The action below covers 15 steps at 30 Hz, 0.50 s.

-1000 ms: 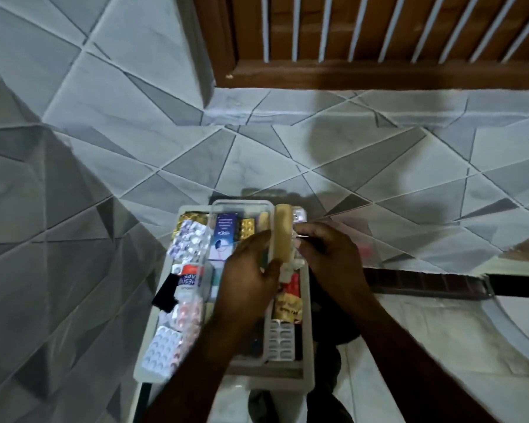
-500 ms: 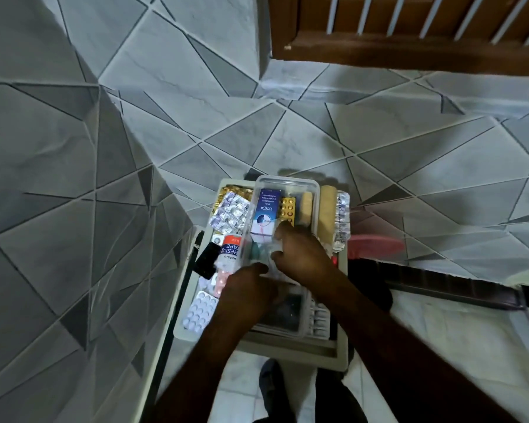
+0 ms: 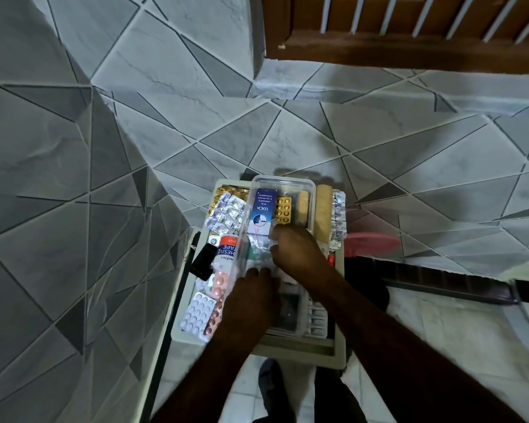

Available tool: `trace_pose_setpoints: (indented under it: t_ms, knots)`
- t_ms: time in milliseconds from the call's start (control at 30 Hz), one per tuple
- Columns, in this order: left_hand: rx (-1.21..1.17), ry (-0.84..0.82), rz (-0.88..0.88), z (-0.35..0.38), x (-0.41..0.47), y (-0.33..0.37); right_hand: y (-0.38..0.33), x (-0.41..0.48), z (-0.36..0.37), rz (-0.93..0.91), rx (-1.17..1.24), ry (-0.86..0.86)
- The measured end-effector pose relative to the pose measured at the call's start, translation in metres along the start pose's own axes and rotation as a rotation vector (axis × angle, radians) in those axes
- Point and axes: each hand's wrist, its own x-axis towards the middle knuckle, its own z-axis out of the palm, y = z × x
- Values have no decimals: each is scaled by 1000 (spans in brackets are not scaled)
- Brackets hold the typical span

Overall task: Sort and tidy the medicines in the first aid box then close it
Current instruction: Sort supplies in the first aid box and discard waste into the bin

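Note:
The white first aid box lies open below me, with a clear inner tray set in it. In the tray are a blue syrup carton, an orange blister strip and a tan bandage roll. A second tan roll and a silver strip lie along the right side. Silver blisters, an adhesive tape box and white pills fill the left side. My right hand pinches a crinkled clear packet in the tray. My left hand curls into the tray beside it, its grip hidden.
A black flat object leans at the box's left edge. A pink object and a long dark strap lie to the right. Grey tiled walls rise behind and to the left, and a wooden frame is above. A foot shows below.
My right hand has let go of the tan roll, which now lies along the box's right side. Both hands have dropped into the clear tray. My view has shifted left.

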Motion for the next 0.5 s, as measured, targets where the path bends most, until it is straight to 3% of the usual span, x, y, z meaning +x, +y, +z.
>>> trace_pose_setpoints:
  t_ms: [267, 500]
  knots:
    - [-120, 201, -7, -63, -11, 10, 16, -10, -34, 144, 504, 69]
    - [-204, 487, 176, -88, 15, 59, 67, -32, -76, 342, 756, 276]
